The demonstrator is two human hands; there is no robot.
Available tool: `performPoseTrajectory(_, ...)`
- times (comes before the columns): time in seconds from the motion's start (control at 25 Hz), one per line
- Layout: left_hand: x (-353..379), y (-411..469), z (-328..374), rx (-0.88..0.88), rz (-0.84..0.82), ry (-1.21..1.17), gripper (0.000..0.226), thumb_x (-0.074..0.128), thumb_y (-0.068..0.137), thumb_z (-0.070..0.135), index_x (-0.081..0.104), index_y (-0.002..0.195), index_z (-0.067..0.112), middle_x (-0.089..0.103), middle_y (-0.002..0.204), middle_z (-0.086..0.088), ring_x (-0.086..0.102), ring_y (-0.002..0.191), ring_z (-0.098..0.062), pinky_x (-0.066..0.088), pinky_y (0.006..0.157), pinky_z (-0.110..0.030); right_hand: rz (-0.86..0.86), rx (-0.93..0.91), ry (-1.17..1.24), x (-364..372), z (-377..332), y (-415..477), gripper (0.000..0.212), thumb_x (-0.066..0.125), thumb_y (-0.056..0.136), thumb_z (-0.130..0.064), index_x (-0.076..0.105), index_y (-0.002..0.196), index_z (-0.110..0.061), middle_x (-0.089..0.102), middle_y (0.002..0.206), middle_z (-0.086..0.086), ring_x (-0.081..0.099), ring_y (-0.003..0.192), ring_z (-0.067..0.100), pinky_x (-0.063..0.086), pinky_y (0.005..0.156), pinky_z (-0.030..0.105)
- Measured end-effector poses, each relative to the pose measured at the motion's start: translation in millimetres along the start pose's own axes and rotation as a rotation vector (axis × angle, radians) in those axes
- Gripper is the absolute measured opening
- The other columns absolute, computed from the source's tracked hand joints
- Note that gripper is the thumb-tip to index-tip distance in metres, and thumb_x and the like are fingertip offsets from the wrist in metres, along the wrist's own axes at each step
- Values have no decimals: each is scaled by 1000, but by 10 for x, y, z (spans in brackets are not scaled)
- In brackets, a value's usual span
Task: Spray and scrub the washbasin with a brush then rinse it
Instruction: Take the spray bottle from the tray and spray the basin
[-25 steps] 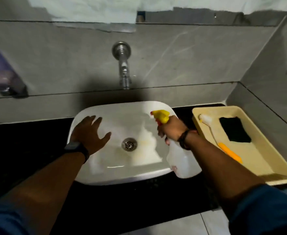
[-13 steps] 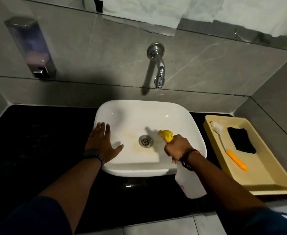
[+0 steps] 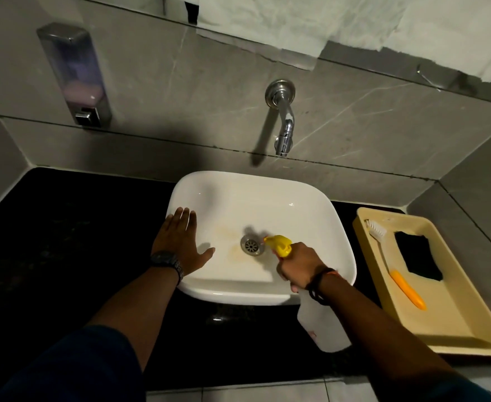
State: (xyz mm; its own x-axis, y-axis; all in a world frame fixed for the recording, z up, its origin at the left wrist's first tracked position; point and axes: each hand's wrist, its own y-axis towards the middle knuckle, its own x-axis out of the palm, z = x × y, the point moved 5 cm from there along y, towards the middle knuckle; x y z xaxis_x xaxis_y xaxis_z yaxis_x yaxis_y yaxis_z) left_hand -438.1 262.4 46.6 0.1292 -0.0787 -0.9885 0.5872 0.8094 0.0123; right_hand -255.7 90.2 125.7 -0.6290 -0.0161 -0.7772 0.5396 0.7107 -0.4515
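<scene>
Our right hand [image 3: 298, 265] is wrapped round the spray bottle [image 3: 322, 326], nozzle aimed left at the drain [image 3: 251, 245]; left hand [image 3: 180, 245] lies flat w/ fingers spread on the basin [image 3: 311, 204] rim. Brush [image 3: 395, 265] sits right, nearer our right hand.

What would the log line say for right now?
step: spraying | right hand: grips spray bottle, nozzle toward drain | left hand: flat on washbasin rim | brush: in tray

The washbasin [image 3: 296, 198] sat on the counter [image 3: 64, 242], under the tap [image 3: 283, 123]. To its right was a tray [image 3: 456, 323] with a brush [image 3: 395, 265] and a sponge [image 3: 418, 255] in it.
</scene>
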Motion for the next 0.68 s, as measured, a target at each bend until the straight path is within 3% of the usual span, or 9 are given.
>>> performPoseTrajectory(0.12, -11, 5, 3, 6, 12, 8, 99, 41, 75, 68, 9, 145, 6, 13, 158, -14, 5, 146, -27, 6, 120, -42, -9, -50, 8, 109, -241, 52, 11, 51, 71, -4, 52, 63, -12, 56, 45, 5, 58, 31, 19, 42, 47, 21)
performPoseTrajectory(0.32, 27, 27, -19, -11, -21, 51, 99, 36, 75, 70, 8, 146, 8, 12, 158, -11, 4, 146, -27, 5, 120, -43, 43, -64, 32, 16, -322, 133, 6, 50, 68, -17, 52, 63, -14, 58, 50, 6, 59, 36, 21, 48, 53, 24)
performPoseTrajectory(0.4, 38, 25, -29, -16, -24, 61, 97, 35, 75, 70, 9, 146, 9, 13, 158, -11, 5, 146, -27, 5, 120, -43, 96, -38, 68, -83, -219, 153, 6, 50, 68, -13, 55, 65, -12, 59, 50, 8, 61, 39, 24, 48, 52, 24)
performPoseTrajectory(0.56, -41, 38, 9, -28, -74, 44, 95, 35, 77, 70, 8, 146, 11, 8, 159, -11, 1, 146, -27, 3, 120, -43, 319, -14, 161, -510, 200, 157, 30, 52, 71, -10, 70, 95, -13, 68, 62, 11, 64, 39, 22, 61, 57, 35)
performPoseTrajectory(0.68, -201, 192, 456, 11, -88, -118, 93, 41, 80, 67, 8, 146, 11, 7, 159, -12, 2, 146, -27, 6, 120, -41, 586, -35, 366, -1011, 677, 30, 28, 58, 79, -6, 71, 104, -6, 71, 74, 17, 60, 42, 22, 57, 55, 37)
